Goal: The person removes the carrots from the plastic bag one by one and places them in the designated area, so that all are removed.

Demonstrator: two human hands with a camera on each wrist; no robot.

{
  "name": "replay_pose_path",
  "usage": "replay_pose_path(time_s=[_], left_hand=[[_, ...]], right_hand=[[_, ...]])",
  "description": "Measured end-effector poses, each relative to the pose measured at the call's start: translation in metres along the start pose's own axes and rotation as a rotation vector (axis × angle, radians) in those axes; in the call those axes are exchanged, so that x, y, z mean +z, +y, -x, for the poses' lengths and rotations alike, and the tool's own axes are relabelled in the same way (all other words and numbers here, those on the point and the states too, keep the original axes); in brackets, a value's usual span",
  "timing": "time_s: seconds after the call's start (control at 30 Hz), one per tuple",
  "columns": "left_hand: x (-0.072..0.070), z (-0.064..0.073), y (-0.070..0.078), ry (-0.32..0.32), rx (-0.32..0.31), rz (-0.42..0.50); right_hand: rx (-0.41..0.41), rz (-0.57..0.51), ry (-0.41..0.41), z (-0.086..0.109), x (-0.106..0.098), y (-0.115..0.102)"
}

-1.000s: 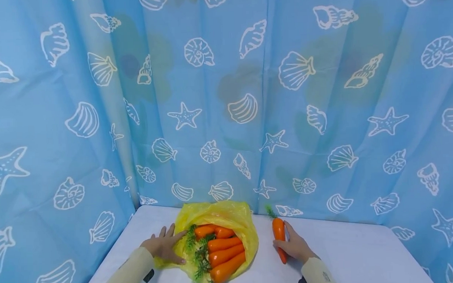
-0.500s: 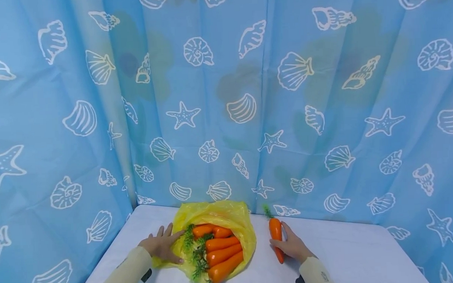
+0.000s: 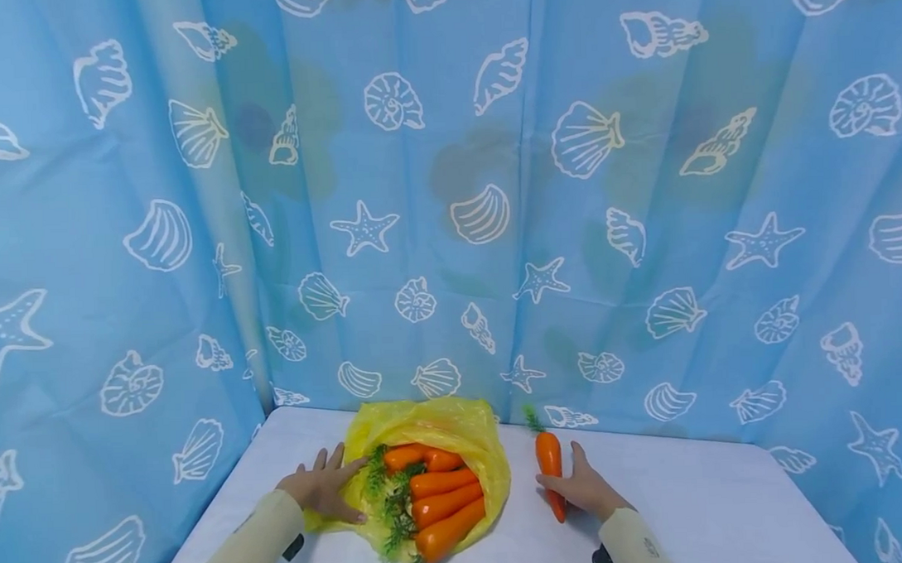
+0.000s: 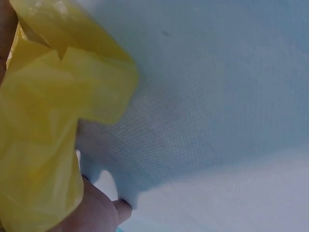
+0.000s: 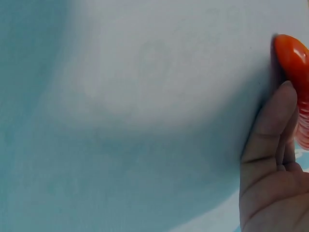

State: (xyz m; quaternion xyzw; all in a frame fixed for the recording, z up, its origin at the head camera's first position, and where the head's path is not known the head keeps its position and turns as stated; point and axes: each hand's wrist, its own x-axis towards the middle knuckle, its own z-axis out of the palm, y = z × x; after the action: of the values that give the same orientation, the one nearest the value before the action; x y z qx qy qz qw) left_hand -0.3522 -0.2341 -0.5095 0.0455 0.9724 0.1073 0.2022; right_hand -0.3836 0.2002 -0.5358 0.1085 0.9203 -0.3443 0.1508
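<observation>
A yellow plastic bag (image 3: 495,479) lies on the table with its mouth toward me, several orange carrots (image 3: 444,509) inside and their green leafy tops (image 3: 398,515) toward the left. My left hand (image 3: 324,489) rests with spread fingers on the bag's left edge; the left wrist view shows the bag (image 4: 43,125) over part of that hand (image 4: 96,208). To the right of the bag lies a single carrot (image 3: 549,456), leafy end away from me. My right hand (image 3: 588,488) is beside it, thumb at the carrot's lower part, the fingers straight and apart from it.
The white-covered table (image 3: 690,505) runs on to the right of the single carrot. A blue curtain (image 3: 450,257) with white shell drawings hangs right behind the table and along its left side.
My right hand's fingers have straightened and moved off the single carrot, which lies on the table. The left hand and the bag hold their places; the head view shifts slightly.
</observation>
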Motion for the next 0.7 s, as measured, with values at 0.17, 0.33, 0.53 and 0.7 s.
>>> replay_pose_path(time_s=[0.17,0.33,0.53,0.7], left_hand=[[-0.002,0.002,0.001,-0.001,0.009,-0.007],[-0.004,0.003,0.001,0.008,-0.007,-0.002],[-0.003,0.004,0.001,0.005,0.0,-0.003],[-0.001,0.001,0.0,0.012,0.002,-0.011]], right_hand=[[-0.019,0.057,-0.029,0.005,-0.005,-0.001],[-0.019,0.109,-0.041,0.008,-0.015,0.001],[-0.038,0.138,0.017,0.006,-0.028,0.009],[-0.091,0.187,0.084,0.004,-0.043,0.016]])
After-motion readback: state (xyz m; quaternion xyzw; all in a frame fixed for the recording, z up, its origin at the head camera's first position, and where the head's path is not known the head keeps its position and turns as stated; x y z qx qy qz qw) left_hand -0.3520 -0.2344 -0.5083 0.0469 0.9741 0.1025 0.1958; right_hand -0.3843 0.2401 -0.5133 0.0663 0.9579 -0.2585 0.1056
